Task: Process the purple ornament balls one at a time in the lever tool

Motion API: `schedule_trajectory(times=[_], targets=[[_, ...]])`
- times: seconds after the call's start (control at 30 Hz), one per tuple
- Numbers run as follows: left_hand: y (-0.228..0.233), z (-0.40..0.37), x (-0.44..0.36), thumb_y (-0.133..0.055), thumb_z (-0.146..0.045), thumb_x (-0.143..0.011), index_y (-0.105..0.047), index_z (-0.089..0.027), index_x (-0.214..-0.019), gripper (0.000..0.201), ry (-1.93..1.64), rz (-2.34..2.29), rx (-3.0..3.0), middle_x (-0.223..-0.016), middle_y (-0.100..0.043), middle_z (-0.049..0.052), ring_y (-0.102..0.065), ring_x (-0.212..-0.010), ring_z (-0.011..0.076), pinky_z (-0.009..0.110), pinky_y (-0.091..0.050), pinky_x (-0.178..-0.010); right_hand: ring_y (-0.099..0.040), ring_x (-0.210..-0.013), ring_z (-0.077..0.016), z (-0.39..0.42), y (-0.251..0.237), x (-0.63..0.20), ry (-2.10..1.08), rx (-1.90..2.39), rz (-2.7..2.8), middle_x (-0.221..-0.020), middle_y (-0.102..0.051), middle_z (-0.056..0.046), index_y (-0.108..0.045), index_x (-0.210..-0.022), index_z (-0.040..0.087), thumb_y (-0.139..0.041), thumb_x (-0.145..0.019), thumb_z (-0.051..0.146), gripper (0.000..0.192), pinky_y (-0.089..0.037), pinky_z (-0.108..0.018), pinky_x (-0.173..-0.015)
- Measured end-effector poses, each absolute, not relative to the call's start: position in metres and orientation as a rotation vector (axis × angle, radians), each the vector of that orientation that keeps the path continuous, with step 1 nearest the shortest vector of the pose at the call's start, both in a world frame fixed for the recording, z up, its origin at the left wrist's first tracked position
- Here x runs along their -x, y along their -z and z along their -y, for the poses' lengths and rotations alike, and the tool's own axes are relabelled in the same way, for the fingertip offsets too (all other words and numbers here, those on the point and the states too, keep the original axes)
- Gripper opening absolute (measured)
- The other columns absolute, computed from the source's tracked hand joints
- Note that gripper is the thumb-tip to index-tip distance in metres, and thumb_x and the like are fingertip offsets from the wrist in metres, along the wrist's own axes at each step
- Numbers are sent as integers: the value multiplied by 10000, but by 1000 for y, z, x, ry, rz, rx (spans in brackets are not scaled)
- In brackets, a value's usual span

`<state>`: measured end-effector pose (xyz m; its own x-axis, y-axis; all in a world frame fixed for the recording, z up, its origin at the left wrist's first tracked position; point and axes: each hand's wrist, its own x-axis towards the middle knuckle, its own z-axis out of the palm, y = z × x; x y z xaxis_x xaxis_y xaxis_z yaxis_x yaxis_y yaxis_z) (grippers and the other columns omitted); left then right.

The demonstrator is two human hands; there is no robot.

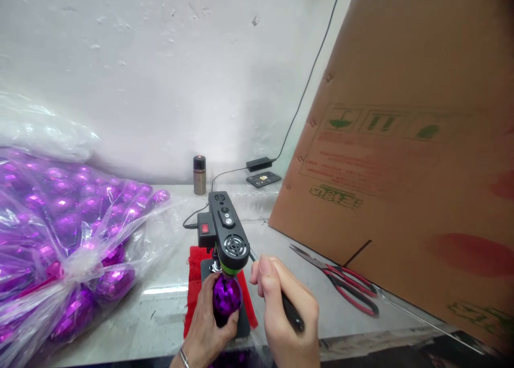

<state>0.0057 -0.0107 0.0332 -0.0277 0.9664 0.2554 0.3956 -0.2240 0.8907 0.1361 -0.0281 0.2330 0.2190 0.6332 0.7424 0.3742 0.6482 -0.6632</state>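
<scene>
Right hand [287, 314]: nearest, fingers curled around a black lever handle [291, 312]. Left hand [209, 320]: wrapped about a purple faceted bauble [226, 297], held under the head of a small black press [227, 234] on a red cloth [195, 282]. Desk [160, 298]: red-handled scissors [345, 285] right, a clear bag of purple baubles [68, 234] left. Behind: a cardboard box [409, 143], a metal canister [199, 174], a white wall.
</scene>
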Motion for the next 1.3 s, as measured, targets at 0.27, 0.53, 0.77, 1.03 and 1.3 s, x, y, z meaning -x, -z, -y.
schedule_trajectory(times=[0.27,0.53,0.77,1.03,1.3], targets=[[-33,5,-3,-903,-439,-655,-590,-155,-1450,901,-1198,-1463,-1455,-1410,-745,205,-734,-1313,436,641,-579,-1163,-499,-553,-67,34,-231,-143,-250,969,1482,-658,-517,67,-518,-778,229,-467,-1145,181,374,-390,-198,-545],[-40,5,-10,-854,-420,-643,-620,-123,-1404,850,-1236,-1514,-1471,-1312,-777,217,-761,-1248,445,646,-598,-1135,-483,-634,-106,41,-219,-120,-418,990,1184,-704,-536,42,-536,-783,231,-463,-1179,292,407,-378,-279,-634],[-38,5,-9,-860,-408,-671,-655,-133,-1391,798,-1255,-1527,-1548,-1272,-806,201,-784,-1206,428,639,-628,-1102,-488,-634,-119,43,-212,-117,-413,1004,1123,-717,-560,25,-551,-772,230,-474,-1185,366,442,-397,-296,-655],[-31,5,-10,-862,-406,-674,-651,-129,-1399,805,-1267,-1563,-1583,-1261,-799,200,-793,-1176,423,639,-641,-1083,-305,-541,-126,44,-197,-122,-380,1047,1119,-638,-432,49,-592,-751,237,-509,-1162,444,468,-338,-313,-590],[-44,5,-14,-832,-393,-671,-641,-146,-1381,776,-1243,-1553,-1580,-1229,-802,175,-793,-1165,412,611,-650,-1068,-283,-543,-128,45,-194,-122,-417,1093,1069,-627,-374,46,-618,-729,227,-524,-1143,483,496,-236,-329,-539]])
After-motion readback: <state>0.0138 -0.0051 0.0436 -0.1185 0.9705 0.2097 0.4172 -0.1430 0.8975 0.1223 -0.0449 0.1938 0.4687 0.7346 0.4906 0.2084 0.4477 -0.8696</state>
